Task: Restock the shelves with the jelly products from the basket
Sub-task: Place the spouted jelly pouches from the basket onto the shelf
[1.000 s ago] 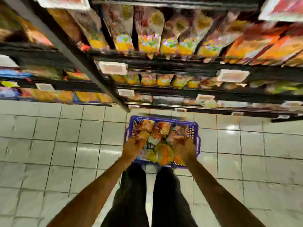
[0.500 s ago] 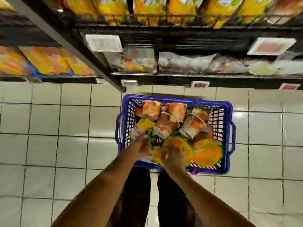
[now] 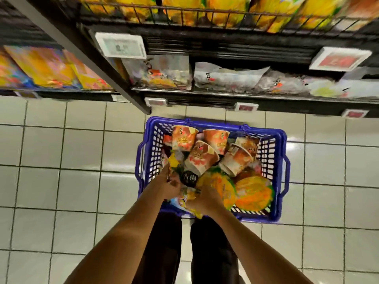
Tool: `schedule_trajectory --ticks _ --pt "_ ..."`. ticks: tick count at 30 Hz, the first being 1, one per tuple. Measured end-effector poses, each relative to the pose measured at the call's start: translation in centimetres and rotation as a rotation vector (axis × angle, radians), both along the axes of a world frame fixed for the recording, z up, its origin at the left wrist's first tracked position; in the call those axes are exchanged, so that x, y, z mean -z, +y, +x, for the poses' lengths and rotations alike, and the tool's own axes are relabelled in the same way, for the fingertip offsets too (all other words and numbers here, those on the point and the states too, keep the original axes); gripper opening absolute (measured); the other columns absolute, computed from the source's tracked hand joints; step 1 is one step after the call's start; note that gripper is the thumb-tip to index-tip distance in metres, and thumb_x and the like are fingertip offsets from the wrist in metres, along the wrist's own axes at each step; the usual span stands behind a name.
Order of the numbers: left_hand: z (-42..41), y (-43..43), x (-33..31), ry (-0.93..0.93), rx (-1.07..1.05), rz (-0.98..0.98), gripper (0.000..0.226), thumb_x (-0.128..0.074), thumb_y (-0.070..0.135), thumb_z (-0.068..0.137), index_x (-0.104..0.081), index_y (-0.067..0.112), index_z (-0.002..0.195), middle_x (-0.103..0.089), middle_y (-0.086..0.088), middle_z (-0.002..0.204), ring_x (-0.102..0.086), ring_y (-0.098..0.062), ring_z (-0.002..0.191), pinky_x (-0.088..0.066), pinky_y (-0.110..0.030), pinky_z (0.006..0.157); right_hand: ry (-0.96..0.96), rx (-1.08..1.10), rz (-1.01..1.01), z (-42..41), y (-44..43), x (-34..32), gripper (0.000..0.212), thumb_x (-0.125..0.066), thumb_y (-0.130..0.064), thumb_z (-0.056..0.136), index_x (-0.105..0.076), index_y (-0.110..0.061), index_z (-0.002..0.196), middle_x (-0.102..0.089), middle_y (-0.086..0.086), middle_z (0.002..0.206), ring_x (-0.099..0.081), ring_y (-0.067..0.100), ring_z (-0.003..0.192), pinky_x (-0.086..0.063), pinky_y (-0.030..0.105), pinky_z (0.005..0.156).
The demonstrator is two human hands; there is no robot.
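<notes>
A blue plastic basket [image 3: 280, 171] stands on the tiled floor in front of the shelves. It holds several orange jelly cups [image 3: 202, 158], round orange-lidded tubs [image 3: 253, 192] and yellow packets. Both my hands are inside its near left corner. My left hand [image 3: 167, 186] has its fingers curled around a yellow packet [image 3: 173, 161] at the basket's left side. My right hand [image 3: 205, 199] grips a yellow-and-white jelly packet [image 3: 187, 198] that lies between the two hands. A small black-lidded item [image 3: 189, 178] sits just beyond my fingers.
Black shelving [image 3: 225, 99] rises right behind the basket, its low shelf holding pale packets [image 3: 229, 75] and price tags [image 3: 120, 45]. Yellow bags fill the wire-fronted shelf above [image 3: 221, 13]. More yellow packs lie on the left bay [image 3: 49, 68]. My legs [image 3: 188, 253] stand below the basket.
The view has dropped closer to the basket. Both hands have shifted from the basket's middle to its near left corner and closed on packets there.
</notes>
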State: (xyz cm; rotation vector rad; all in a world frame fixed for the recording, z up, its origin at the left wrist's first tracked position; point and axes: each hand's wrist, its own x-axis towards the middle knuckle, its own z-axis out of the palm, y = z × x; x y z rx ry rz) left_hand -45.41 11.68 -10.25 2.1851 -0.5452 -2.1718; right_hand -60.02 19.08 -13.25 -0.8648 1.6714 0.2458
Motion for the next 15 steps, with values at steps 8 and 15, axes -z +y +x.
schedule_trajectory --ticks 8,15 --pt "0.4 1.1 -7.4 0.078 -0.515 0.094 0.017 -0.056 0.022 0.097 -0.059 0.01 0.087 -0.067 0.005 0.052 -0.065 -0.007 0.053 -0.053 -0.017 0.052 -0.198 0.715 0.048 -7.2 -0.9 -8.9 0.024 -0.082 -0.02 0.072 -0.067 -0.021 0.091 -0.069 0.004 0.091 -0.064 0.016 0.072 -0.052 0.026 0.057" --pt "-1.3 -3.7 -22.0 0.222 -0.267 -0.352 0.021 -0.052 -0.012 0.089 -0.071 -0.004 0.093 -0.073 -0.004 0.066 -0.068 -0.012 0.055 -0.055 -0.021 0.053 -0.732 1.207 -0.102 -11.0 -2.9 -24.1 0.038 -0.047 0.01 0.088 -0.077 -0.011 0.08 -0.075 0.007 0.075 -0.073 0.019 0.064 -0.056 0.029 0.052"
